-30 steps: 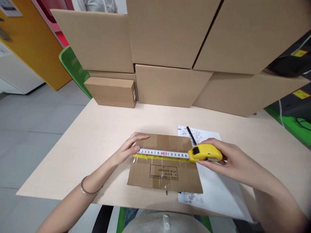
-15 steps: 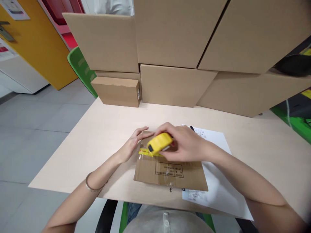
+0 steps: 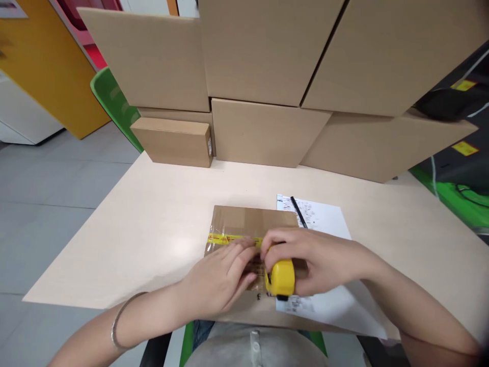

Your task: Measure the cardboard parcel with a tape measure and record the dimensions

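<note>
A flat cardboard box (image 3: pixel 237 216), with clear tape and a yellow strip (image 3: pixel 223 239) across it, lies on the table in front of me. My right hand (image 3: pixel 298 257) grips a yellow tape measure (image 3: pixel 282 278) above the box's right part, its black corner pointing down toward me. My left hand (image 3: pixel 225 270) is over the box's near left part, fingers stretched toward the tape measure and thumb apart from them. The hands cover much of the box's printed lettering. No drawn-out blade can be made out.
White papers (image 3: pixel 328 216) extend under the box's right side, with a black pen (image 3: pixel 298 211) on them. A small closed carton (image 3: pixel 173 142) stands at the table's (image 3: pixel 126 229) back left. Large cardboard boxes (image 3: pixel 263 135) form a wall behind. A green chair (image 3: pixel 112 104) stands beyond the left edge.
My right hand has brought the tape measure nearer to me and turned it. My left hand has left the box's far left corner and come toward the tape measure. The view has shifted slightly.
</note>
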